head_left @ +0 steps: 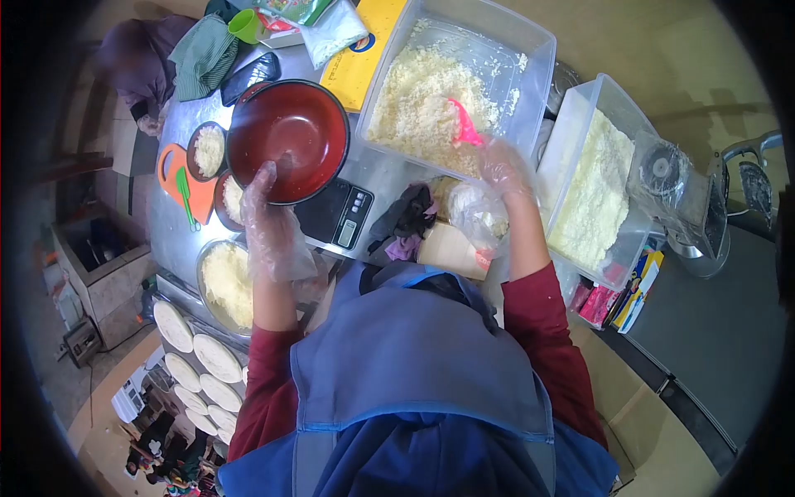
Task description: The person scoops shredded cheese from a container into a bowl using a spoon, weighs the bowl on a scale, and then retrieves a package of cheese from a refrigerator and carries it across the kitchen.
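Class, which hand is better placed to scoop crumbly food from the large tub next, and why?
The right hand looks better placed: it holds the pink scoop at the crumbly food in the large tub, while the left hand holds the red bowl outside the tub.

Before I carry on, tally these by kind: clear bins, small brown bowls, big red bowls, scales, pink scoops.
Clear bins: 2
Small brown bowls: 2
Big red bowl: 1
Scale: 1
Pink scoop: 1
Total: 7

A food-preparation kitchen, with dough rounds (217,358), a digital scale (334,214) and tubs of grated food (431,103).
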The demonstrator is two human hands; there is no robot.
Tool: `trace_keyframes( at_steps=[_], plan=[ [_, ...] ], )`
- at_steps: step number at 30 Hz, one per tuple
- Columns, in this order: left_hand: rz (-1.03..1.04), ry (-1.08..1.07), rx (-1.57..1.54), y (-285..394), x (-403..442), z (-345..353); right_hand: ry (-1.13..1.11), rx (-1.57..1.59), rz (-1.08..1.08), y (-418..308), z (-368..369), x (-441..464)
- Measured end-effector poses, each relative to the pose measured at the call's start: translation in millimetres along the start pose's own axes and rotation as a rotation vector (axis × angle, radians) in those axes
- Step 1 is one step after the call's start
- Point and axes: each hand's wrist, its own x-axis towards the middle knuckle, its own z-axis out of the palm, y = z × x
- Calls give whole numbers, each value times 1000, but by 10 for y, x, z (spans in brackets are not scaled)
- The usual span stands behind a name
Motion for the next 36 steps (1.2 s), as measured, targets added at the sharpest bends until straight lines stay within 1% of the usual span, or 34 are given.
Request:
trace_keyframes(
  at_steps=[1,3,5,6,7,8,9,10,11,13,14,16,17,19,20,21,22,23,25,27,29,30,33,35,36],
  plan=[
    [0,-8,30,-32,21,-16,-63,45,-15,6,73,31],
    [3,-18,64,-106,72,-65,-97,59,-61,14,222,88],
    [-120,18,64,-199,142,-125,-126,76,-104,-33,194,66],
    [-99,-8,141,-248,178,-110,-169,306,-80,-16,135,36],
    [-95,-11,140,-246,181,-55,-212,535,-55,-4,75,5],
    [-100,-15,246,-231,170,23,-208,535,-58,29,39,-5],
    [-105,-17,354,-215,153,106,-225,602,-33,68,6,-14],
    [-66,-15,464,-202,139,199,-242,670,-10,58,-49,-41],
    [-65,-39,468,-220,148,256,-238,671,-14,47,-109,-77],
    [-32,-53,529,-283,167,380,-43,499,-57,1,-311,-178],
    [-57,-88,417,-311,148,469,-36,498,-62,-40,-419,-235],
    [-51,-158,446,-383,181,590,103,459,-58,-133,-641,-366],
    [-63,-193,435,-422,194,656,108,458,-63,-186,-752,-434],
    [-123,-276,434,-548,231,715,176,331,-123,-316,-969,-565],
    [-120,-315,385,-621,232,773,176,328,-126,-428,-1067,-657],
    [-122,-312,382,-664,225,811,245,286,-173,-572,-1141,-761],
    [-187,-333,332,-700,222,847,316,244,-218,-675,-1155,-817],
    [-252,-354,282,-737,221,876,316,242,-217,-715,-1087,-822],
    [-248,-351,269,-870,246,852,584,175,-455,-780,-933,-815],
    [-326,-333,180,-976,295,790,578,129,-483,-874,-974,-876],
    [-350,-329,150,-1033,337,715,579,30,-475,-922,-996,-916],
    [-374,-328,117,-1052,347,680,574,31,-476,-939,-1020,-930],
    [-353,-279,115,-957,280,692,524,-24,-516,-929,-1035,-930],
    [-357,-270,112,-875,270,663,386,386,-424,-848,-946,-826],
    [-361,-265,109,-830,266,641,383,387,-423,-782,-929,-743]
  ],
)
